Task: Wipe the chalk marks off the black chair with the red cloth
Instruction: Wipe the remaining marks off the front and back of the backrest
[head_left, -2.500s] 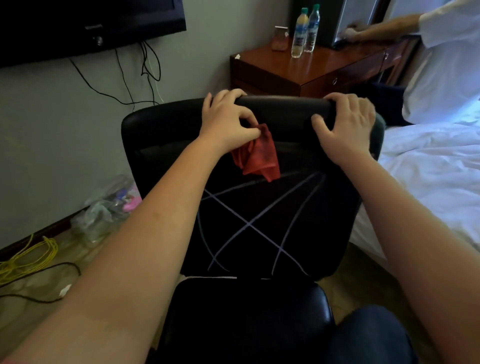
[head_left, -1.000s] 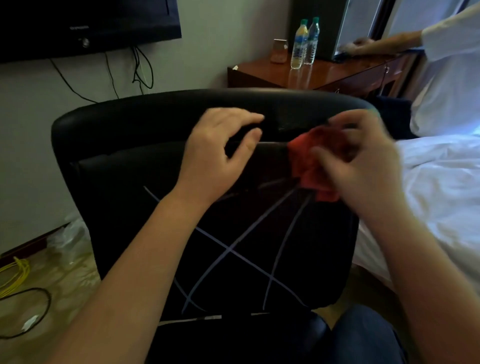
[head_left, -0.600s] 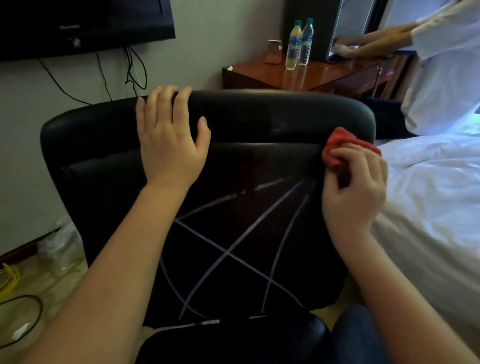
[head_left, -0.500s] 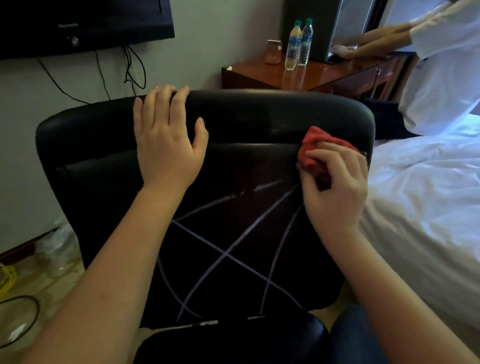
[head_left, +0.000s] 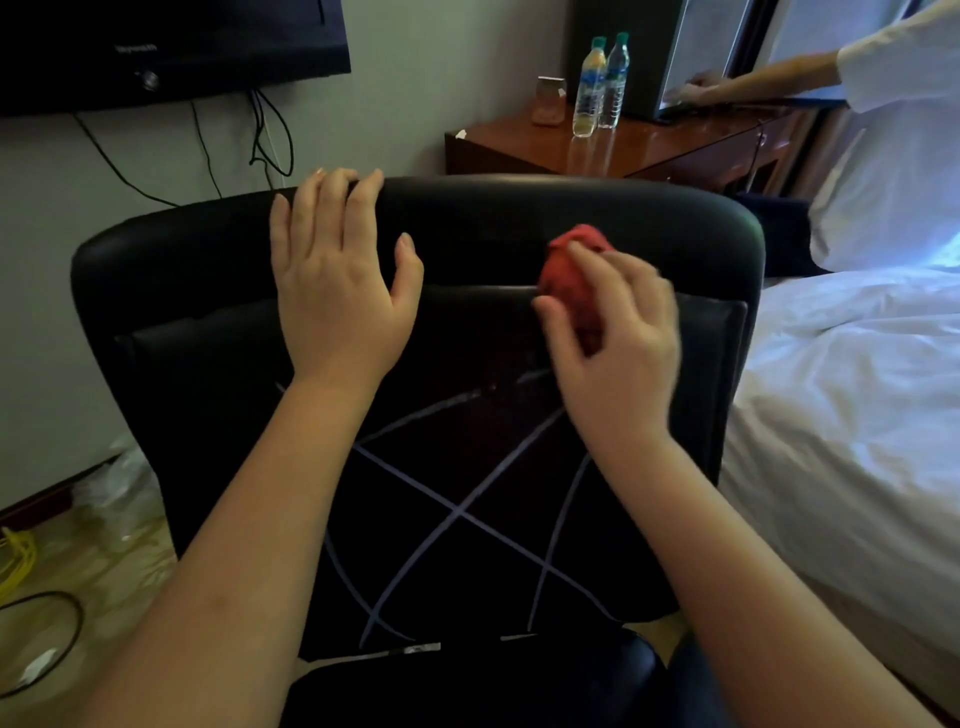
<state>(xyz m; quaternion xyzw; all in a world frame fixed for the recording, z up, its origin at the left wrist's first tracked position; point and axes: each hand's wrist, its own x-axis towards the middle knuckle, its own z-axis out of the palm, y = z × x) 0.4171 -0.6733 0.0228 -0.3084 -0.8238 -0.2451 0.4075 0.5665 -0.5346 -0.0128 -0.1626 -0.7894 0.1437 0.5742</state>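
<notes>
The black chair faces me, its backrest crossed by several white chalk marks. My right hand grips the bunched red cloth and holds it against the backrest's upper middle, just above the top ends of the lines. My left hand lies flat on the upper left of the backrest, its fingers straight and reaching over the top edge.
A white bed is close on the right. Behind the chair stands a wooden desk with two water bottles, where another person's arm reaches. A wall TV hangs at upper left, cables on the floor.
My right hand took the red cloth from the left, then slid it leftward along the top of the backrest. My left hand moved to the chair's upper left and stays flat there.
</notes>
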